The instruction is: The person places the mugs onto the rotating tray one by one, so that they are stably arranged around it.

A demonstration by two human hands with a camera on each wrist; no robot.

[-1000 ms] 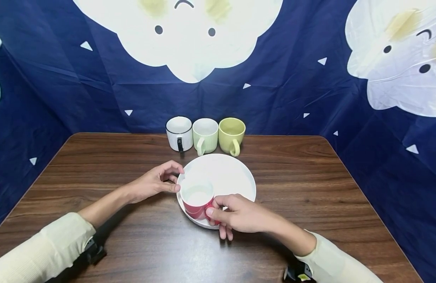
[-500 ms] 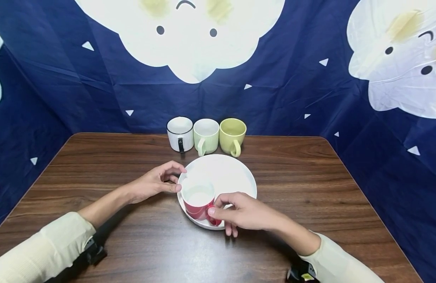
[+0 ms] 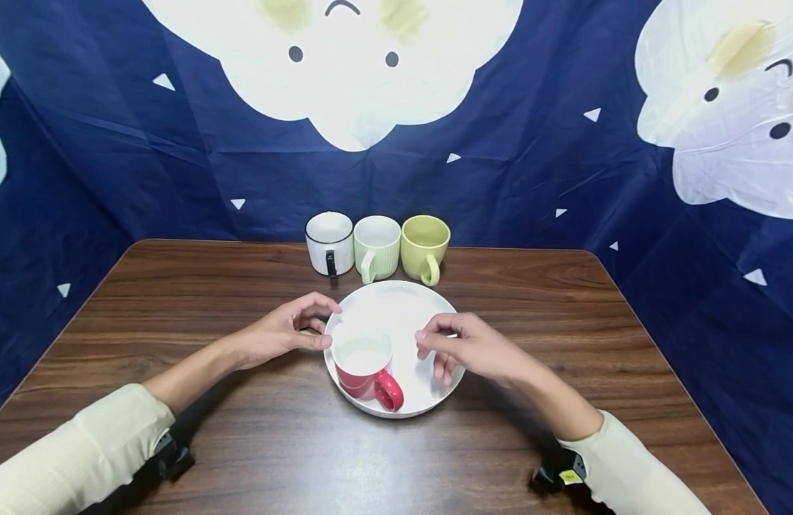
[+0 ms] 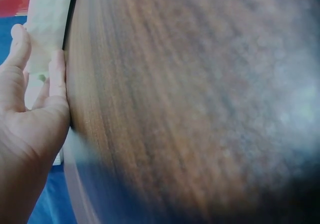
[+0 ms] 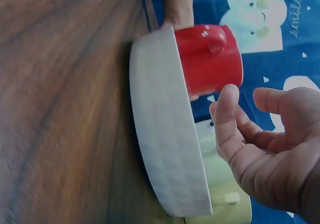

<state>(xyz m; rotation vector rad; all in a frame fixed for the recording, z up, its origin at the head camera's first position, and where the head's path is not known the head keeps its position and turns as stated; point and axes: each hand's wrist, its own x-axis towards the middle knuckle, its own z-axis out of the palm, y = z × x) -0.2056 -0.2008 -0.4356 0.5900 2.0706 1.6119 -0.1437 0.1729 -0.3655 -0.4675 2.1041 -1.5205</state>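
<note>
A red mug (image 3: 354, 383) with a white inside stands upright at the left front of a round white dish (image 3: 396, 304). Its red handle (image 3: 390, 391) points toward the front right. My left hand (image 3: 277, 332) touches the dish's left rim with thumb and fingertips; in the left wrist view its fingers lie along the dish's outer wall (image 4: 50, 29). Over the dish's right part is my right hand (image 3: 476, 350), apart from the mug and holding nothing. In the right wrist view its fingers are loosely bent, with the thumb apart.
Behind the dish, a white mug with a black handle (image 3: 328, 247), a pale green mug (image 3: 378, 250) and a yellow-green mug (image 3: 424, 247) stand in a row. All stand on a brown wooden table (image 3: 563, 322). A blue cloth (image 3: 267, 179) hangs behind it.
My right hand has let go of the red mug's handle and moved up and right over the dish. The mug stays on the dish. My left hand keeps its place at the rim.
</note>
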